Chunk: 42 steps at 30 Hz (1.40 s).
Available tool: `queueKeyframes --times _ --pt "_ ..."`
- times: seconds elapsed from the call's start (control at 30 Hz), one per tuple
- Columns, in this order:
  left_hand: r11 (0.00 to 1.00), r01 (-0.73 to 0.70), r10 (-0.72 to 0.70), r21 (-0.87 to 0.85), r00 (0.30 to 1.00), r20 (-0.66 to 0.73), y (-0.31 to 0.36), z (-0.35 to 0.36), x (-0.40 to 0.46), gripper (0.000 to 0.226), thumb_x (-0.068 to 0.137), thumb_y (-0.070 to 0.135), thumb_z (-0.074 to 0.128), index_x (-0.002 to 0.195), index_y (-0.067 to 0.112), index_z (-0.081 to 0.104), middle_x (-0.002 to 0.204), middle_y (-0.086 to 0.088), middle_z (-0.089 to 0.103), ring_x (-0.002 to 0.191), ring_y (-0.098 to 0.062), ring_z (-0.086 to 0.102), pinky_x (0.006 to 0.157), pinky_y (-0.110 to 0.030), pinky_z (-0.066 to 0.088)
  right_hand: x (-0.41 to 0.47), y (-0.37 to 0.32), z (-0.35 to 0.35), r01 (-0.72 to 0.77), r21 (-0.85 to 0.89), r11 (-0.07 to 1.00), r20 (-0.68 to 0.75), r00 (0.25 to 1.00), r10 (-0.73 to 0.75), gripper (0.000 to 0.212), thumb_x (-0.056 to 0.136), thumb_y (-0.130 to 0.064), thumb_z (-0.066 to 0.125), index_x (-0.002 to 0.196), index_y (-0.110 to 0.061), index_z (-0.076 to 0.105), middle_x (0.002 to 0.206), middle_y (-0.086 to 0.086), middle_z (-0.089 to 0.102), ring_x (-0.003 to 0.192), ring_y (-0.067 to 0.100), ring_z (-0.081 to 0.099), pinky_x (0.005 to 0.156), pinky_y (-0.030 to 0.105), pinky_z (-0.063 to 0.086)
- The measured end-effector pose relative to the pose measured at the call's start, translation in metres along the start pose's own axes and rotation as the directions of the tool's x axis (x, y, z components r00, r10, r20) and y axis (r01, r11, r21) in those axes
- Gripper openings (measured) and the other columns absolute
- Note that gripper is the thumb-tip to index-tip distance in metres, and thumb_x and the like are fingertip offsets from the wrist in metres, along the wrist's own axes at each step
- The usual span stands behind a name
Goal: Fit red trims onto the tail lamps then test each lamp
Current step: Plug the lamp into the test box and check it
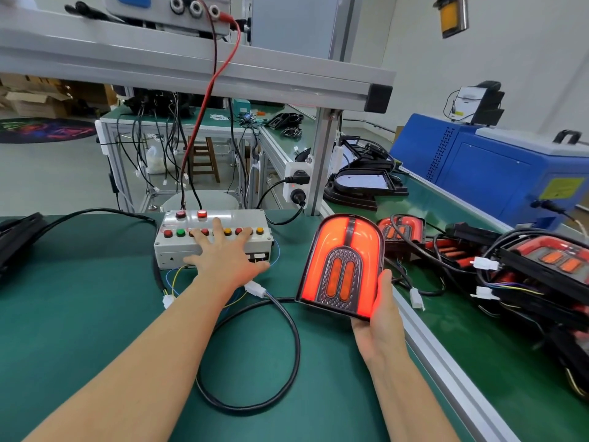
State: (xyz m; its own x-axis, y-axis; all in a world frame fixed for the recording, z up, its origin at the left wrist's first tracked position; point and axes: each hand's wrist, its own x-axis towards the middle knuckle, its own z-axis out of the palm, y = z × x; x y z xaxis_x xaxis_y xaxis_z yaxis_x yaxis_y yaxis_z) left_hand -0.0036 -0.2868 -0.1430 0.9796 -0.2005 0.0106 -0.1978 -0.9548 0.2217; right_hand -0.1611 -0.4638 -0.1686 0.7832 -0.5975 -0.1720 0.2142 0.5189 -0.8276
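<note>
While the right hand (381, 317) cradles a tail lamp (341, 266) from below at the right edge of the green bench mat (79, 330), thumb up along the lamp's right rim and the other fingers hidden behind it, the lamp stands nearly upright and glows red, its two inner ovals orange. Just left of it a thick black cable (287, 362) loops over the mat up to a white connector (255, 288). Beyond that, the left hand (226, 256) lies spread and flat on a grey switch box (213, 240), fingers straight and splayed, the tips reaching the row of red, green and amber buttons; I cannot tell which one is pressed. To the right, past an aluminium rail (446, 362), more tail lamps (541, 260) lie heaped with their black wiring, one smaller lamp (402, 231) just behind the held one. Farther back sit a blue machine (484, 167) and another workbench (178, 122) hung with cables.
</note>
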Motion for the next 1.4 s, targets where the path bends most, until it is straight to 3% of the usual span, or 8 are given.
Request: queueKeyframes --times 0.17,0.57,0.63,0.97,1.17,1.3,1.4 --pt "1.000 0.009 -0.009 -0.012 1.000 0.005 0.0001 0.0004 -0.0005 0.081 0.073 0.073 0.057 0.142 0.051 0.020 0.157 -0.005 -0.009 0.141 -0.047 -0.009 0.101 -0.072 0.026 -0.0019 -0.0007 0.0009 -0.010 0.001 1.000 0.005 1.000 0.010 0.040 0.098 -0.052 0.038 0.112 -0.028 0.067 0.102 -0.004 0.075 0.090 0.008 0.072 0.075 0.029 0.050" --pt "1.000 -0.004 0.005 0.029 1.000 -0.021 0.0000 0.0006 -0.0015 0.078 0.077 0.069 0.056 0.143 0.049 0.020 0.157 -0.006 -0.004 0.140 -0.049 -0.005 0.102 -0.071 0.025 -0.0029 -0.0038 0.0013 -0.019 0.030 0.999 0.005 1.000 0.019 0.040 0.099 -0.052 0.038 0.110 -0.028 0.068 0.103 -0.003 0.075 0.092 0.009 0.072 0.076 0.030 0.054" --pt "0.999 -0.007 0.008 0.045 1.000 -0.024 -0.0001 0.0012 -0.0023 0.077 0.078 0.069 0.055 0.143 0.049 0.018 0.157 -0.006 -0.004 0.140 -0.049 -0.005 0.102 -0.071 0.023 -0.0029 -0.0054 0.0006 -0.026 0.068 0.997 -0.006 1.000 0.026 0.040 0.098 -0.051 0.041 0.112 -0.025 0.068 0.103 -0.001 0.075 0.093 0.011 0.072 0.078 0.033 0.060" --pt "0.998 0.007 -0.006 0.063 1.000 -0.014 0.0005 -0.0019 0.0009 0.074 0.080 0.069 0.052 0.143 0.051 0.018 0.158 -0.006 -0.007 0.140 -0.050 -0.003 0.102 -0.074 0.012 -0.0053 -0.0088 -0.0012 -0.016 0.082 0.997 -0.016 1.000 0.017 0.033 0.098 -0.047 0.046 0.103 -0.026 0.071 0.100 0.000 0.076 0.090 0.013 0.073 0.080 0.034 0.058" --pt "0.999 0.015 -0.015 0.042 1.000 -0.004 0.0016 -0.0019 0.0030 0.072 0.080 0.071 0.049 0.143 0.051 0.019 0.158 -0.005 -0.006 0.140 -0.049 -0.006 0.102 -0.075 0.006 -0.0052 -0.0093 -0.0017 -0.012 0.061 0.998 0.008 1.000 0.011 0.035 0.098 -0.048 0.044 0.108 -0.026 0.070 0.102 -0.001 0.075 0.091 0.011 0.072 0.077 0.034 0.057" --pt "0.995 -0.025 0.032 0.095 0.996 -0.082 -0.0007 0.0009 0.0025 0.073 0.078 0.072 0.048 0.142 0.049 0.022 0.159 -0.005 -0.009 0.142 -0.041 -0.014 0.101 -0.075 -0.002 -0.0064 -0.0092 -0.0009 -0.009 0.034 0.999 0.017 1.000 0.009 0.039 0.099 -0.050 0.042 0.107 -0.026 0.071 0.105 -0.001 0.075 0.094 0.011 0.072 0.083 0.034 0.052" --pt "0.986 -0.069 0.092 0.151 0.985 -0.147 -0.0036 0.0040 0.0017 0.075 0.078 0.073 0.046 0.144 0.046 0.023 0.159 -0.006 -0.005 0.143 -0.038 -0.015 0.103 -0.072 -0.008 -0.0064 -0.0101 0.0000 -0.006 0.033 0.999 0.005 1.000 0.006 0.038 0.098 -0.050 0.043 0.102 -0.027 0.073 0.103 -0.002 0.075 0.092 0.011 0.072 0.078 0.031 0.051"
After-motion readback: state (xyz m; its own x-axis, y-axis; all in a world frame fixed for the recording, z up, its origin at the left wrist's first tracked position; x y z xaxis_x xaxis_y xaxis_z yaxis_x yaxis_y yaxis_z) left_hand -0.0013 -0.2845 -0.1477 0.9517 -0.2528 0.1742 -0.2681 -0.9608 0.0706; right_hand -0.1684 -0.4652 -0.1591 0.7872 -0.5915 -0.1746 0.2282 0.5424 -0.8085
